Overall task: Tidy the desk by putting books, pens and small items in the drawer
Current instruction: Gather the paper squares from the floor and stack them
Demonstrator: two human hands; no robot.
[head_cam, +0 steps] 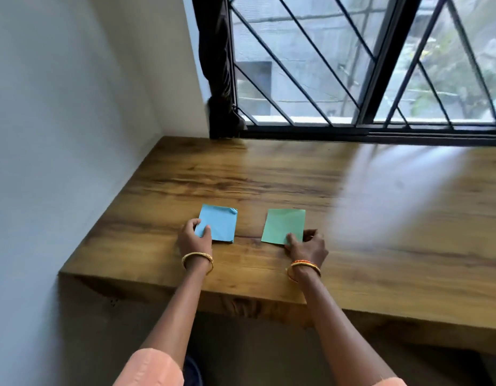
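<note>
Caught mid-pickup: left hand (195, 236) pinching blue pad (217, 222), right hand (306, 246) pinching green pad (283, 225), drawer unseen, lift probably next

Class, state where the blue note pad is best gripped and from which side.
Grip the blue note pad at its near-left corner, coming from the desk's front edge. It lies flat, so pinch thumb on top, fingers under, as the left hand does.
</note>
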